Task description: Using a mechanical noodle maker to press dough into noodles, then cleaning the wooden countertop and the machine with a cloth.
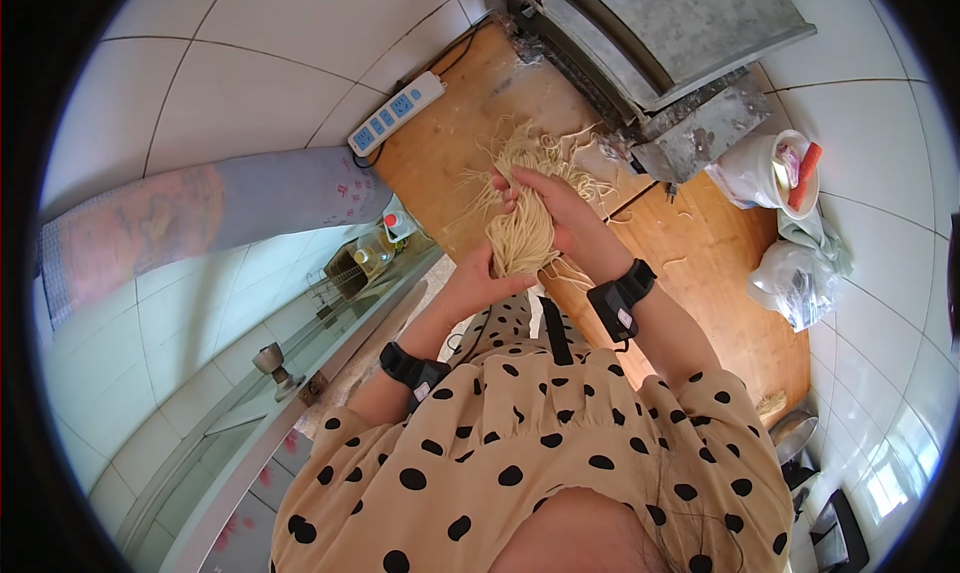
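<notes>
A thick bundle of fresh noodles is held between my two hands in front of my body. My left hand cups its near, folded end, with the thumb lying across it. Higher up, my right hand wraps around the bundle from the right, fingers curled over the strands. Loose noodles fan out beyond the hands on the wooden worktop; whether they all join the bundle I cannot tell. A few strands dangle below my right palm. Each wrist wears a black strapped device.
A metal machine, likely a noodle maker, stands at the back right. At the wall lies a white power strip. On the right are a white bucket and a plastic bag. Bottles stand on the left beside a glass-panelled frame.
</notes>
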`<state>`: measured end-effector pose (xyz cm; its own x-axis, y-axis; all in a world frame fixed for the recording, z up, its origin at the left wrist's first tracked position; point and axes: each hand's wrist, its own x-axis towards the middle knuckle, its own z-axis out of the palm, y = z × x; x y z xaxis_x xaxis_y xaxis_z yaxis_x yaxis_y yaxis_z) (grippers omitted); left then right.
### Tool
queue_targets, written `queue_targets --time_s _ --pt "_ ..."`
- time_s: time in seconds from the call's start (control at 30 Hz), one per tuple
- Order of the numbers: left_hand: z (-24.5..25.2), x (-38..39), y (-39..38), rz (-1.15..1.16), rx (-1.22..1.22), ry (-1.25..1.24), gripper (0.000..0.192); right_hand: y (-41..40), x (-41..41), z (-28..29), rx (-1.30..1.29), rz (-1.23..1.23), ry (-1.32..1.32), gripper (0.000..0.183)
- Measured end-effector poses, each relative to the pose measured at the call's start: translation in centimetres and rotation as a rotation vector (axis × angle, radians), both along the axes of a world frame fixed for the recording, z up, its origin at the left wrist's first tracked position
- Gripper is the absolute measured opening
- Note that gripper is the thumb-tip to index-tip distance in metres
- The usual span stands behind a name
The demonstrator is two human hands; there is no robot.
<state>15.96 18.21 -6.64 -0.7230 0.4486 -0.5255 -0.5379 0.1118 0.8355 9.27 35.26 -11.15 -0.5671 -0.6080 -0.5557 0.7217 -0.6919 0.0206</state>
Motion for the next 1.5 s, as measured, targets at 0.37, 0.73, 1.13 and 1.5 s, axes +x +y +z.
queue_targets --time_s 0.37,0.73,1.13,1.5 --pt "-2.3 -1.8 0.2 -0.032 -0.264 0.248 0.062 -3.0 -0.9 3.2 0.431 0.105 0.331 0.034" --pt "-12.5 -5.0 -4.1 0.088 -0.287 -0.186 0.032 5.8 -1.3 -9.2 2.003 0.194 1.168 0.042" --pt "-13.1 -1.1 1.6 -0.160 -0.264 0.682 0.040 -2.0 10.8 -9.0 1.599 0.110 1.038 0.058" --pt "-13.5 -2.3 3.0 0.270 -0.135 -0.336 0.035 7.9 15.9 -6.0 2.040 0.695 0.980 0.101"
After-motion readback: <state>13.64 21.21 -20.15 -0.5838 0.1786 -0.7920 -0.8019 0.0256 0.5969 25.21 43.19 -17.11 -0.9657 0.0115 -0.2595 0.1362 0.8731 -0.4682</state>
